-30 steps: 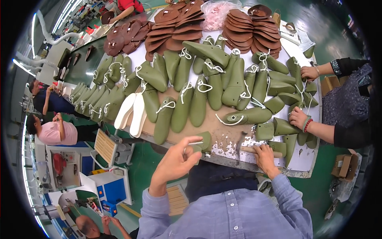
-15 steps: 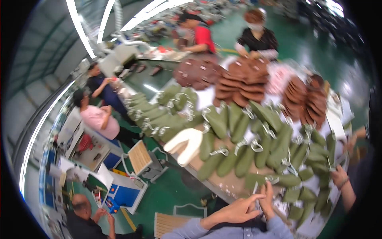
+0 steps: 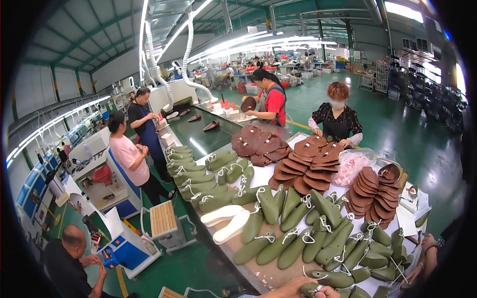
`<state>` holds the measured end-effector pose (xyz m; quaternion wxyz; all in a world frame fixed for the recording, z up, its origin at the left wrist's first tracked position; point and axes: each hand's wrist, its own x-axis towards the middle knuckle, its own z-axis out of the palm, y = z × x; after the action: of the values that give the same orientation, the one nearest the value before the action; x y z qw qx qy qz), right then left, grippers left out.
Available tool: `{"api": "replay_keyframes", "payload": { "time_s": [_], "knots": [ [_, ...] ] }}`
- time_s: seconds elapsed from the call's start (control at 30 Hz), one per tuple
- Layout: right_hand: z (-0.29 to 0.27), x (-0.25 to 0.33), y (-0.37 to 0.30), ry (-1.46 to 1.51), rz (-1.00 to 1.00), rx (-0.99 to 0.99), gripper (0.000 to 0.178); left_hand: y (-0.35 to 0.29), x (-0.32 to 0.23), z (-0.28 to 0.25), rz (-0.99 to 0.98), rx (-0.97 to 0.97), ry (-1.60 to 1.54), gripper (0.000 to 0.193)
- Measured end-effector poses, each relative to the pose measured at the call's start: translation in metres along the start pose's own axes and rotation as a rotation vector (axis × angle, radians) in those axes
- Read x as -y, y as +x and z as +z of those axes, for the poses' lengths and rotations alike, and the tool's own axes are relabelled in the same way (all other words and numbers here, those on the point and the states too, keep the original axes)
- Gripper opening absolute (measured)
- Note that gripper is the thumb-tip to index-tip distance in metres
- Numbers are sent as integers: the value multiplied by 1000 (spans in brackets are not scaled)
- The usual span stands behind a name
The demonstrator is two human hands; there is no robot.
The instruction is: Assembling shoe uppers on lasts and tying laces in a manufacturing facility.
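Note:
At the lower edge, my left hand (image 3: 292, 287) is closed around the end of a green shoe last (image 3: 310, 289), much of which is cut off by the frame. Close beside it, my right hand (image 3: 326, 293) is closed at the same last, its fingers only partly showing. White cord loops stick out of many green shoe lasts (image 3: 293, 252) lying in rows just beyond my hands. A pair of white sole-shaped pieces (image 3: 232, 229) rests left of those lasts, on the table's brown covering (image 3: 276, 274).
Brown leather shoe pieces (image 3: 309, 161) are stacked farther back, beside a clear bag of pink material (image 3: 352, 166). A person in black (image 3: 338, 119) stands across the table. Another person's hand (image 3: 428, 243) is at the right edge. A wooden-topped stool (image 3: 163, 219) stands to the left.
The view has tilted up, so my hands now sit lower in the picture, partly cut off. Before, my left fingers touched my right hand; now a green shoe last shows between them.

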<state>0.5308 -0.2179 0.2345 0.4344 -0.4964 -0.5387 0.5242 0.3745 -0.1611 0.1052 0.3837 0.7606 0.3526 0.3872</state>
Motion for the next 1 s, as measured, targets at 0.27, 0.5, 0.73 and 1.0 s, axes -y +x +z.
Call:
{"api": "replay_keyframes", "payload": {
  "time_s": [0.27,0.5,0.73,1.0],
  "knots": [
    [5,17,-5,105,55,13,15,-21,19,25,43,-12,54,58],
    [5,7,-17,27,-126,113,15,-58,68,-7,166,99,308,58],
    [1,17,-16,683,95,52,15,-66,75,-2,-253,-284,175,62],
    [13,10,-3,641,185,29,15,-55,92,42,345,-20,322,56]
  ]
}}
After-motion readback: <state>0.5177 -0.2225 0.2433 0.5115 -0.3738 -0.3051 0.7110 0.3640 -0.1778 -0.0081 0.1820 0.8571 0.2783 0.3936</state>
